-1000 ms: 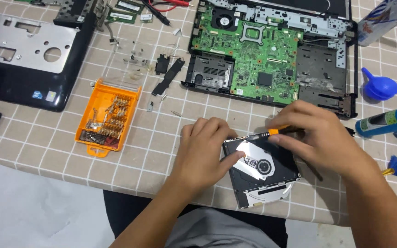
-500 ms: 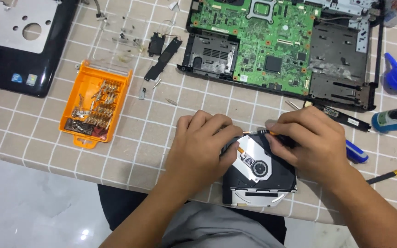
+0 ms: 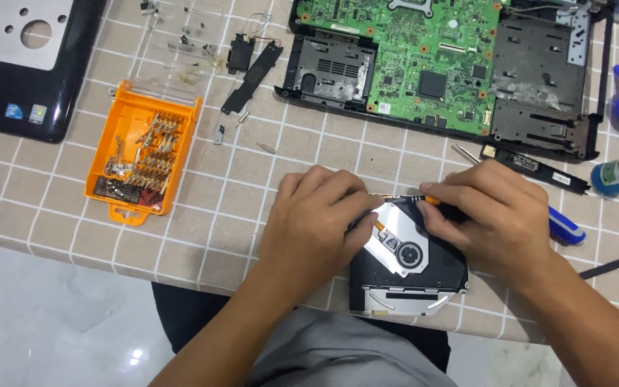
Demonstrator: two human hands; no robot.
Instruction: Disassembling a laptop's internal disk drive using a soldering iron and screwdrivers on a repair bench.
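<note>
Both hands rest on a slim black-and-silver optical disc drive: left hand pressing its left edge, right hand gripping an orange-tipped black screwdriver at its top edge.

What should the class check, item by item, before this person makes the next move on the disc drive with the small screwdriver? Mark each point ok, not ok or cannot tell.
1. Disc drive steadied: ok, the left hand rests on its left edge.
2. Screwdriver gripped: ok, the right hand is closed around it; only its orange part shows.
3. Tip seated in a screw: cannot tell, the fingers hide it.
4. Drive fully on the table: not ok, it sits at the near edge, its front about level with it.
5. Orange bit case within reach: ok, it lies open to the left.
6. Loose screws clear of the hands: ok, they lie further back.
</note>
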